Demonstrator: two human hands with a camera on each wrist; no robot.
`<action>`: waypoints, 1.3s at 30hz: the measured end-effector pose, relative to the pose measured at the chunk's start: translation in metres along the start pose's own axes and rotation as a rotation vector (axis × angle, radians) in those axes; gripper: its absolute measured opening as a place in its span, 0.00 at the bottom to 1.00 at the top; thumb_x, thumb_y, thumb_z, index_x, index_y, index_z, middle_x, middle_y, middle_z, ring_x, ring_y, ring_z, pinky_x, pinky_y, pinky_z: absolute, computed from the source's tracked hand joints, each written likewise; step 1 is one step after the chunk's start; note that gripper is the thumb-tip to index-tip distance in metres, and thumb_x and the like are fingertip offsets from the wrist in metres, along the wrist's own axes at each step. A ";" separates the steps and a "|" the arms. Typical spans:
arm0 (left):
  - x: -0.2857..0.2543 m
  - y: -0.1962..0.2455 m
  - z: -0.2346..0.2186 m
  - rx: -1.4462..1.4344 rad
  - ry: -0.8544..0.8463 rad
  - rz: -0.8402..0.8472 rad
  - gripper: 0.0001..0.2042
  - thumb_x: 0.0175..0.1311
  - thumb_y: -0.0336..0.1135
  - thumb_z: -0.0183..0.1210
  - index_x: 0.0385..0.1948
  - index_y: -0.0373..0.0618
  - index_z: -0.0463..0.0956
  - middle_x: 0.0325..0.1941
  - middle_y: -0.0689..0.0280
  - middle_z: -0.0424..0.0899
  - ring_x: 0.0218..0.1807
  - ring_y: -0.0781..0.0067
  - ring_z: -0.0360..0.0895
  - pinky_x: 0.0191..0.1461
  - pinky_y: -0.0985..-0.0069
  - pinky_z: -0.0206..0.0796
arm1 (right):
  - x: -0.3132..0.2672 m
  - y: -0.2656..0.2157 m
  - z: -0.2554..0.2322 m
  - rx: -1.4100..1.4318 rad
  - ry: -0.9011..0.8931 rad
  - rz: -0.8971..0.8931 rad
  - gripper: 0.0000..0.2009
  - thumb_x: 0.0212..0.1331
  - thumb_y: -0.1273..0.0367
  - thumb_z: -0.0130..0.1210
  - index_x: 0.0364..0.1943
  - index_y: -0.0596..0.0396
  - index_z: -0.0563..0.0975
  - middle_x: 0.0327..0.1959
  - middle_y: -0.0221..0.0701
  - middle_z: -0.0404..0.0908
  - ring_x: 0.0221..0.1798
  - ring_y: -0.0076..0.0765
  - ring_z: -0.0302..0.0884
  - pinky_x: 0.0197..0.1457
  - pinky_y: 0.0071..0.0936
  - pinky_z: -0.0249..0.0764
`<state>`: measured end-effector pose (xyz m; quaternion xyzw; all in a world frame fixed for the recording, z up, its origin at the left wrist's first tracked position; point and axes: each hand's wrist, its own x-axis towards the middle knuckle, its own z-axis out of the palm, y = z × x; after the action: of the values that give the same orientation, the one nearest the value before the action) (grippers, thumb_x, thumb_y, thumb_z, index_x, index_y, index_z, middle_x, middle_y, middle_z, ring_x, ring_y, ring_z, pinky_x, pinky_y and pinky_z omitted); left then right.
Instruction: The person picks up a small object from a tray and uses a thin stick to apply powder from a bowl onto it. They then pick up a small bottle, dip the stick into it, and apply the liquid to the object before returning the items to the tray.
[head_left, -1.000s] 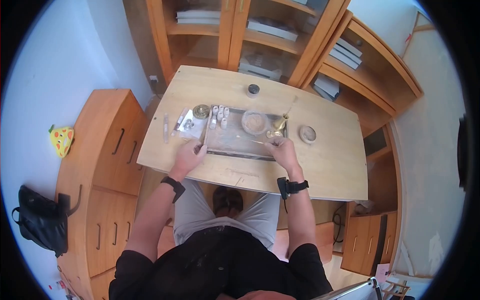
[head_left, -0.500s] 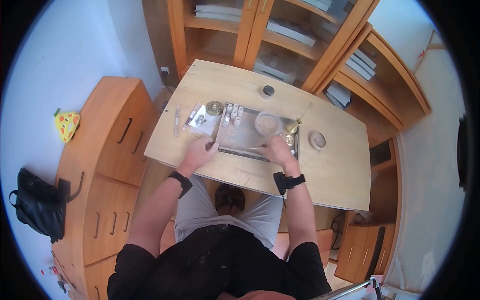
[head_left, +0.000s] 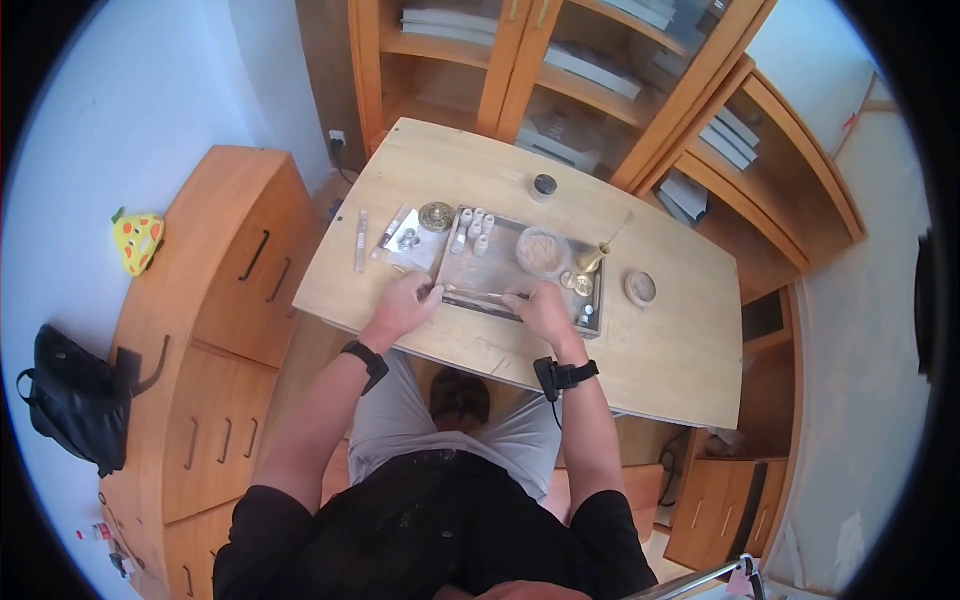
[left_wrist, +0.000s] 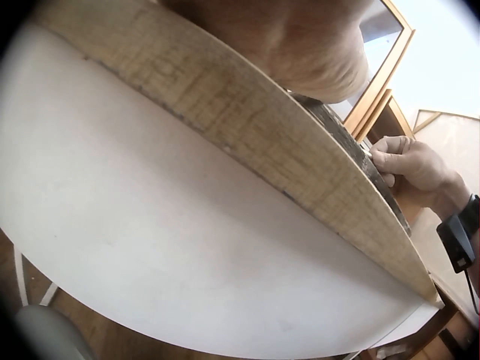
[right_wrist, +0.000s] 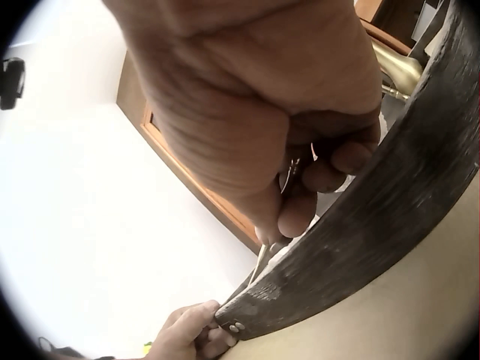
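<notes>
My right hand (head_left: 545, 312) pinches a thin pale gold stick-like tool (head_left: 478, 292) between thumb and fingertips. The tool lies low over the front of the dark-rimmed tray (head_left: 480, 275), its far end pointing left. At the tray's front left corner, my left hand (head_left: 402, 305) grips the rim with curled fingers; the right wrist view shows its fingertips at that corner. A bowl of pale powder (head_left: 543, 252) sits at the tray's back right. Beside it are a gold-coloured holder (head_left: 594, 259) with a thin tool standing in it and gold-coloured round pieces (head_left: 578, 284).
Several small white bottles (head_left: 472, 230) stand at the tray's back left. Left of it lie an ornate round metal piece (head_left: 437, 216), a white sheet (head_left: 425, 248) and clear tubes (head_left: 361, 240). A black-lidded jar (head_left: 544, 187) stands behind, a round container (head_left: 640, 288) to the right.
The right hand has moved left along the tray's front with the tool, whose tip is now close to the left hand. The left hand stays at the tray corner. The head view has shifted.
</notes>
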<state>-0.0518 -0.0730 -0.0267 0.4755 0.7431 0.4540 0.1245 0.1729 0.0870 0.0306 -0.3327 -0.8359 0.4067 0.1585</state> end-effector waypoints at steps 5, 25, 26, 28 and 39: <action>0.001 0.005 -0.001 0.031 -0.008 0.019 0.12 0.63 0.38 0.66 0.28 0.37 0.79 0.25 0.53 0.83 0.28 0.53 0.82 0.35 0.63 0.73 | -0.013 0.003 -0.021 0.075 0.069 0.113 0.10 0.63 0.67 0.65 0.40 0.61 0.87 0.28 0.35 0.87 0.30 0.29 0.82 0.38 0.31 0.77; -0.001 0.005 -0.001 0.072 -0.005 0.008 0.12 0.63 0.37 0.67 0.28 0.38 0.79 0.24 0.55 0.82 0.26 0.57 0.81 0.33 0.65 0.72 | -0.050 0.024 -0.130 -0.337 0.059 0.055 0.08 0.57 0.69 0.64 0.36 0.59 0.87 0.28 0.44 0.86 0.31 0.48 0.84 0.39 0.40 0.78; -0.001 0.004 0.000 0.068 0.000 0.015 0.12 0.63 0.38 0.67 0.28 0.38 0.79 0.24 0.55 0.82 0.26 0.56 0.81 0.34 0.65 0.73 | -0.048 0.023 -0.133 -0.401 0.032 0.036 0.08 0.56 0.69 0.64 0.36 0.58 0.87 0.29 0.46 0.86 0.33 0.52 0.84 0.40 0.41 0.79; 0.000 0.005 -0.001 0.063 0.011 0.026 0.12 0.63 0.39 0.67 0.29 0.38 0.79 0.25 0.55 0.83 0.27 0.55 0.81 0.34 0.64 0.73 | -0.043 0.018 -0.133 -0.464 -0.010 0.037 0.07 0.55 0.69 0.64 0.35 0.58 0.87 0.30 0.45 0.86 0.34 0.53 0.84 0.42 0.42 0.79; 0.000 0.000 -0.002 0.026 -0.009 0.011 0.13 0.62 0.40 0.67 0.29 0.38 0.80 0.26 0.54 0.83 0.29 0.52 0.82 0.36 0.62 0.74 | 0.002 -0.015 -0.043 -0.413 -0.136 -0.101 0.08 0.57 0.66 0.65 0.36 0.54 0.87 0.32 0.47 0.85 0.39 0.58 0.83 0.47 0.46 0.78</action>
<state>-0.0526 -0.0743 -0.0255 0.4830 0.7457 0.4431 0.1192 0.1879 0.1064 0.0687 -0.2878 -0.9258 0.2399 0.0504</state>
